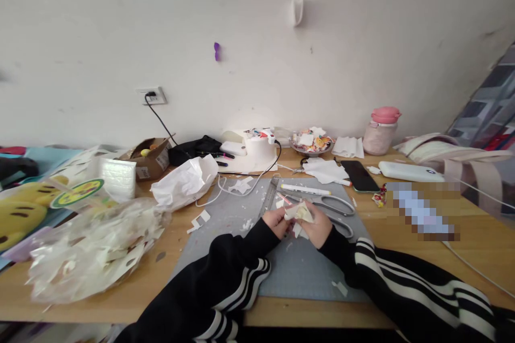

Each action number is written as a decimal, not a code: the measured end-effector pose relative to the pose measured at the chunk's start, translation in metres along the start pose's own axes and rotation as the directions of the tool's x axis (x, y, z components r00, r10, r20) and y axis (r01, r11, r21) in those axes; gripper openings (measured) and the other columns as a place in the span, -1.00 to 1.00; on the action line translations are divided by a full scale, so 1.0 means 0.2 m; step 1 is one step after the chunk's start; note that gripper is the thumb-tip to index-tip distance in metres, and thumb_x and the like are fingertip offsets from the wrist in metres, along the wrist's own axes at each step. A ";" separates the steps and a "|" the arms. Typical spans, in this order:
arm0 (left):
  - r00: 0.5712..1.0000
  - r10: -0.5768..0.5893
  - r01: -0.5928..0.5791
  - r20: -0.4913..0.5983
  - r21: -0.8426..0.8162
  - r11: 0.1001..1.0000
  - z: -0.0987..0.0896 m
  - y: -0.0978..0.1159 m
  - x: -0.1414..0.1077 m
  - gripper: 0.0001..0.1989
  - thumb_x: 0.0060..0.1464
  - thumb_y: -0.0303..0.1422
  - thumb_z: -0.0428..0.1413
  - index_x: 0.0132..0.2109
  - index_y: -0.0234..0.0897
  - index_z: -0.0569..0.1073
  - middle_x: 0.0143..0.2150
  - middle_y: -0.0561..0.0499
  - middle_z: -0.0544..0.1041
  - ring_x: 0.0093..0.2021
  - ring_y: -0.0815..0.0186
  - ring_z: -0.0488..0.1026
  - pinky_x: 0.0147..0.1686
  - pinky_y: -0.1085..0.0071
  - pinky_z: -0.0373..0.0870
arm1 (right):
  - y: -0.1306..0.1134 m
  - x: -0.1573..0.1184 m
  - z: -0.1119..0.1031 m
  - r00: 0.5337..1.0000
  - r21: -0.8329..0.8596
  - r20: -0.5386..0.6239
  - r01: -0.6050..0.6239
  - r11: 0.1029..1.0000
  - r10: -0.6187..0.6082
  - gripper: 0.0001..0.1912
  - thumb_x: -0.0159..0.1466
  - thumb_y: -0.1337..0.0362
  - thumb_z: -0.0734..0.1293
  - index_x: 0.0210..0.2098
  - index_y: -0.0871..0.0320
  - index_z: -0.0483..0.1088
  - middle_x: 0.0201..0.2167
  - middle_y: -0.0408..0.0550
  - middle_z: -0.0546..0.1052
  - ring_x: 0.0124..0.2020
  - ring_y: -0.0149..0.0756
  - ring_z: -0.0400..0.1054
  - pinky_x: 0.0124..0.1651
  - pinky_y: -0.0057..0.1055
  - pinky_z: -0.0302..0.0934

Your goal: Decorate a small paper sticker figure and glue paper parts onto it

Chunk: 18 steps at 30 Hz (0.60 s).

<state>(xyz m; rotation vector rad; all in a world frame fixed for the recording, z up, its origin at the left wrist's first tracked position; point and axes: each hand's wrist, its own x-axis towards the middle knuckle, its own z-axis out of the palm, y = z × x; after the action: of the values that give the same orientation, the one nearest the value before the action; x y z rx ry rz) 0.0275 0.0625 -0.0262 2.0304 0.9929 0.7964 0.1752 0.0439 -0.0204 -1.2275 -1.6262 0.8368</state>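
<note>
Over the grey cutting mat, my left hand and my right hand meet around a small folded piece of cream paper. The fingers of both hands are closed on it, the left at its left end and the right along its right side. Just beyond them lie a white marker and scissors, whose handles are partly hidden by my right hand. A metal ruler rests behind my left hand. White paper scraps are scattered on the mat.
On the left are a clear plastic bag of cut paper, a crumpled white bag and a cardboard box. Toward the back stand a bowl of scraps and a pink-lidded bottle. A phone lies right; a white cable crosses the mat.
</note>
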 end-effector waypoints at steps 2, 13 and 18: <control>1.000 0.005 -0.005 0.018 0.013 1.000 -0.03 0.02 0.00 -0.72 0.17 -0.37 -0.15 -0.17 -0.28 0.45 -0.43 0.03 0.55 -0.55 0.40 0.50 -0.48 0.51 0.41 | 0.03 0.03 -0.03 1.000 0.021 -0.002 0.005 1.000 -0.005 -0.80 0.25 0.19 0.29 -0.29 0.23 0.37 -0.36 -0.12 0.47 -0.35 -0.36 0.39 -0.24 -0.31 0.32; 0.840 -0.232 0.482 -0.490 0.480 0.733 -0.48 -0.11 0.08 -0.67 0.13 -0.36 -0.06 0.04 -0.22 0.38 0.16 -0.16 0.34 0.20 0.04 0.18 0.21 -0.05 -0.13 | -0.04 0.05 -0.12 0.994 0.144 0.093 0.044 0.989 -0.058 -0.70 0.23 0.12 0.27 -0.52 0.20 0.27 -0.63 -0.27 0.29 -0.60 -0.48 0.20 -0.47 -0.47 0.17; 0.784 -0.345 0.612 -0.516 0.554 0.565 -0.48 -0.21 0.10 -0.63 0.20 -0.40 -0.08 0.15 -0.17 0.28 0.15 -0.17 0.34 0.19 0.09 0.21 0.21 -0.09 -0.14 | -0.11 0.02 -0.10 0.995 0.142 0.075 0.049 0.989 -0.060 -0.75 0.08 0.08 0.25 -0.58 0.08 0.18 -0.69 -0.25 0.18 -0.63 -0.41 0.06 -0.54 -0.43 0.00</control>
<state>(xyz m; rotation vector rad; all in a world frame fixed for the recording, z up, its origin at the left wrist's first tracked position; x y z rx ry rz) -0.0519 0.1306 -0.0043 2.0251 2.2535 0.5004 0.1861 0.0412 0.0067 -1.0594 -1.6279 0.9588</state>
